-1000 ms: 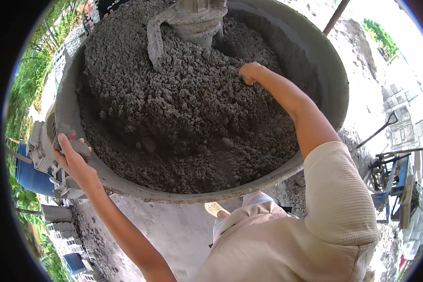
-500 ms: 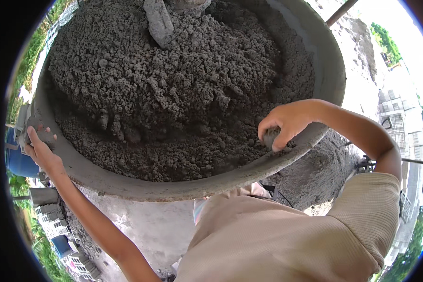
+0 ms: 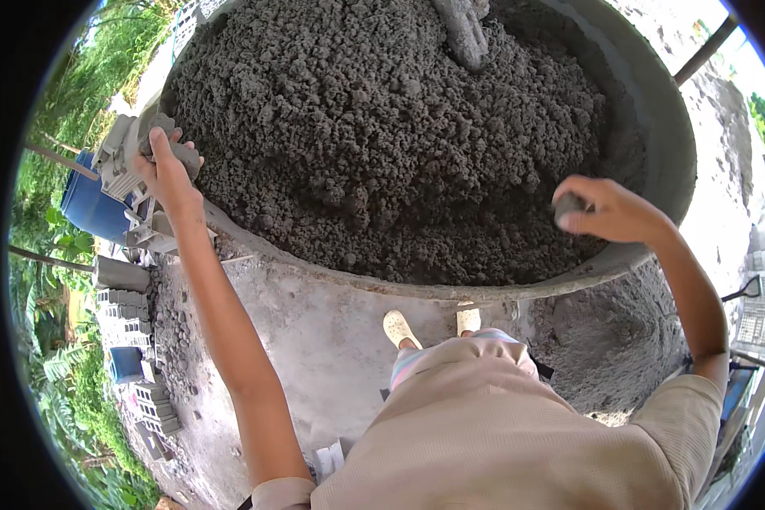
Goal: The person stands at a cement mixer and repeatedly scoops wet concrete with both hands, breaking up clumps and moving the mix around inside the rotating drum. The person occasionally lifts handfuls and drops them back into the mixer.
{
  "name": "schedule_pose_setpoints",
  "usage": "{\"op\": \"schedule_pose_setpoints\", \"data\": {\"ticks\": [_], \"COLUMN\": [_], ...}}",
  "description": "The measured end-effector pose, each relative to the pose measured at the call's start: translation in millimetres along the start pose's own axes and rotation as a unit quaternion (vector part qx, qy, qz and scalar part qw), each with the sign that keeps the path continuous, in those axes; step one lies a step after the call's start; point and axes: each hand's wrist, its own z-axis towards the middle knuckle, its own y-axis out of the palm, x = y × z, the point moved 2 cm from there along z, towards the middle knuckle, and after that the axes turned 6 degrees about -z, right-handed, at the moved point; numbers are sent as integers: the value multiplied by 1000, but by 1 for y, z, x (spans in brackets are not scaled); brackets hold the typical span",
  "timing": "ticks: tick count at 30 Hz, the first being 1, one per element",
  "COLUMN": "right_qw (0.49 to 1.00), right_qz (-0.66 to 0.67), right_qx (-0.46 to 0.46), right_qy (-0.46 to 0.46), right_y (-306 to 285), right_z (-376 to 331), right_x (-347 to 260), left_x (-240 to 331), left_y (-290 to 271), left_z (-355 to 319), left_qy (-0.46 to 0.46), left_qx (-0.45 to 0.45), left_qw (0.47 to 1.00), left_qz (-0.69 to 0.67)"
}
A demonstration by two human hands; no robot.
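A wide round mixer pan (image 3: 476, 291) holds a heap of crumbly grey cement mix (image 3: 348, 127). At the far side, a mix-coated paddle (image 3: 466, 42) sticks into the heap. My left hand (image 3: 175, 183) is over the pan's left rim, its fingers wrapped around grey lumps (image 3: 184, 158) that look like the same mix. On the right, my right hand (image 3: 619, 212) is above the mix, slightly blurred. Its thumb and fingers close on a small dark grey lump (image 3: 569, 208); the palm is hidden.
Left of the pan stand a blue barrel (image 3: 96, 204) and stacked grey blocks (image 3: 126, 310). A pile of grey material (image 3: 616, 340) lies under the pan's right side. My feet, in pale clogs (image 3: 399, 329), are on the concrete floor (image 3: 314, 340). A shovel handle (image 3: 744, 290) shows at right.
The head view has shifted, showing more floor and my feet. My right hand has lifted off the mix near the rim with a lump in it. My left hand still grips its lumps.
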Motion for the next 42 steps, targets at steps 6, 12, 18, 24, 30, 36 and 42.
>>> {"op": "schedule_pose_setpoints", "data": {"ticks": [6,12,18,24,30,36,42], "right_qw": [868,899,881,846,834,812,843], "right_qz": [467,332,58,-143,-200,-176,-192], "right_qx": [167,278,409,397,418,438,399], "right_qy": [7,-65,-230,-325,-301,-343,-306], "right_y": [-17,-37,-69,-67,-77,-75,-79], "right_z": [25,40,81,111,135,118,48], "right_x": [-19,-53,-192,-279,-259,-255,-202], "left_x": [-6,-1,31,41,49,44,51], "left_y": [-22,-53,16,83,107,101,79], "left_z": [9,-12,-46,-44,-54,-43,-50], "left_qy": [13,-264,-551,-475,-467,-396,-466], "left_qx": [40,-163,-197,-198,-156,-210,-92], "left_qw": [996,895,590,612,531,511,552], "left_qz": [-73,-322,-556,-601,-690,-734,-685]}}
